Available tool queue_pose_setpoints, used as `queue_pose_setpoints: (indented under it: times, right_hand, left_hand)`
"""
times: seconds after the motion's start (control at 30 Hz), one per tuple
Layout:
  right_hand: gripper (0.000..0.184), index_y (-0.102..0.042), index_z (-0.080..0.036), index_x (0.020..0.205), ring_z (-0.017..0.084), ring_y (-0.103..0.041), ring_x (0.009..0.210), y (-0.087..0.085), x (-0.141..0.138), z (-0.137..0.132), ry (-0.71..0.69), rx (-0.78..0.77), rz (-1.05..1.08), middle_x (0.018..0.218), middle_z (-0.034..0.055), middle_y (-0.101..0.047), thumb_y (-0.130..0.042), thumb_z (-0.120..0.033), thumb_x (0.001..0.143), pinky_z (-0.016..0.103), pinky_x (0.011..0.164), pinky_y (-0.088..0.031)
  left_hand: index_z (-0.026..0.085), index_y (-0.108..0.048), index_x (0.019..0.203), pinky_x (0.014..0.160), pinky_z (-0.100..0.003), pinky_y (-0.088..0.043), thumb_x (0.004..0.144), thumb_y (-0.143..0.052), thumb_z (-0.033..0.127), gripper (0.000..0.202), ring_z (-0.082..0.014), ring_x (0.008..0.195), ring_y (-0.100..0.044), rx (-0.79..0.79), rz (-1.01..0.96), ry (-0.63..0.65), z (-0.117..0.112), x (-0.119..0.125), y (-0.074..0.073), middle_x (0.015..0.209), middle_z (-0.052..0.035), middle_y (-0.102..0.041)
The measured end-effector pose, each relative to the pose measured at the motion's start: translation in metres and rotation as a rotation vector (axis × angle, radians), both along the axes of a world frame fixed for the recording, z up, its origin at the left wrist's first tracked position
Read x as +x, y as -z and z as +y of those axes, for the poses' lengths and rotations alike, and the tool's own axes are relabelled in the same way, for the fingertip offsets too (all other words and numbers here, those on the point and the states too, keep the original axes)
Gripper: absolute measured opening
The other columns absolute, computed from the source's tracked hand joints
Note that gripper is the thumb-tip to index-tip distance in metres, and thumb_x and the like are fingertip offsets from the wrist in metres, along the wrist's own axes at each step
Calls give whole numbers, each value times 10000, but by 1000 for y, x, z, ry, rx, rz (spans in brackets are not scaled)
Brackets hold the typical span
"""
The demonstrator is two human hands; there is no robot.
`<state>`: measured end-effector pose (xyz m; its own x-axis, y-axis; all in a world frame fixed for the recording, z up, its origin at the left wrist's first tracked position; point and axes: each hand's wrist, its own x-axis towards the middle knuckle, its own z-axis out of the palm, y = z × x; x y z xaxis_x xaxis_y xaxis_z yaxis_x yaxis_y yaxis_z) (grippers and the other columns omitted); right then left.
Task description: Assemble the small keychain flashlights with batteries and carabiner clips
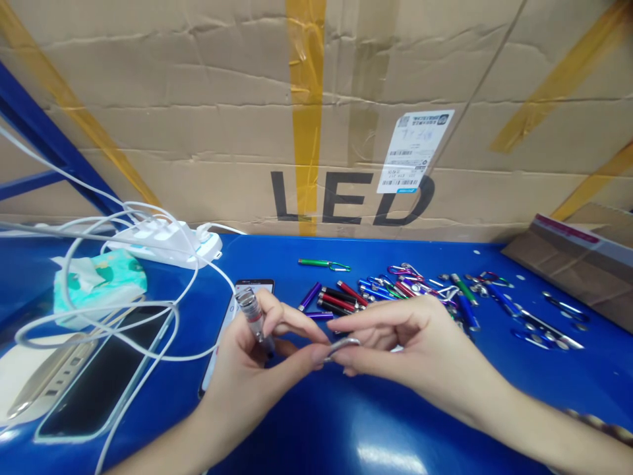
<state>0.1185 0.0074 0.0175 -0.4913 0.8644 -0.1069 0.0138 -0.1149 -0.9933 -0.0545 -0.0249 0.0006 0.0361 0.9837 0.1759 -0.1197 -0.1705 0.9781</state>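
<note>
My left hand (270,346) is closed around a small silver flashlight (251,311), its open-looking end tilted up between thumb base and fingers. The thumb and fingertips of that hand also meet one end of a curved silver carabiner clip (345,344). From the other side, my right hand (395,336) pinches the clip between thumb and fingers. Part of the clip is hidden by the fingertips, so whether it joins the flashlight cannot be seen. Behind the hands lie several coloured flashlights (341,298) and a green flashlight with a green clip (316,263).
A large cardboard box (222,132) stands along the back of the blue table (316,429). On the left are a white power strip (163,243), looped cables, a tissue pack (101,284) and a phone (106,376). Another phone (217,349) lies partly behind my left hand.
</note>
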Motion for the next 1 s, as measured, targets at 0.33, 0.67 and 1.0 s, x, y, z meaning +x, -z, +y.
queue_pose_setpoints:
  times: [0.33,0.67,1.0]
  right_hand:
    - [118,-751,-203,766,148,-692,663,0,2,5,84,93,63,721,12,-729,-764,-194,649,232,638,-572]
    - [279,-699,-176,961,146,-693,765,10,0,8,-148,-128,135,822,49,-733,-709,-328,728,255,692,-569]
    - [239,-705,-221,1014,59,-639,617,12,2,10,-255,-78,88,725,-8,-684,-658,-249,781,173,632,-547]
  left_hand:
    - [209,-364,650,519,-163,-585,657,-713,27,393,-120,566,-692,4,-44,-138,2,3,1,667,44,-718]
    - [217,-344,603,489,-157,-600,688,-651,-22,398,-105,535,-688,256,113,-273,-2,0,3,704,76,-729]
    - [220,-343,606,448,-206,-607,710,-574,-81,394,-141,620,-701,368,112,-233,-7,2,14,735,95,-730]
